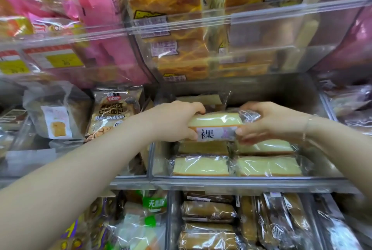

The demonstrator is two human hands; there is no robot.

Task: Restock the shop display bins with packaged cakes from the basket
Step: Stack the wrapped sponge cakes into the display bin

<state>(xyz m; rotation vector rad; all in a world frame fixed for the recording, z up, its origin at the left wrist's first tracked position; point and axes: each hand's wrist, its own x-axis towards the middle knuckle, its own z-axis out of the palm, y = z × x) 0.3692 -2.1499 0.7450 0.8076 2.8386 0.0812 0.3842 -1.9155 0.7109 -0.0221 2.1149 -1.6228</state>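
both hands [177, 121] [269, 122] grip a wrapped cake [216, 126] over the bin [221, 181].

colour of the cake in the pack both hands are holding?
Pale yellow cake, white label below; clearest in the head view.

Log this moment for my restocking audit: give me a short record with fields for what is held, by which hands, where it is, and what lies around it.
held item: wrapped cake with a white label
left hand: grip on the cake's left end
right hand: grip on the cake's right end
position: above the middle bin, over the cakes in it
bin contents: pale wrapped cakes lying flat in two columns
left neighbour: rye walnut bread bag
shelf above: golden loaf packs
shelf below: brown wrapped cakes
basket: not in view
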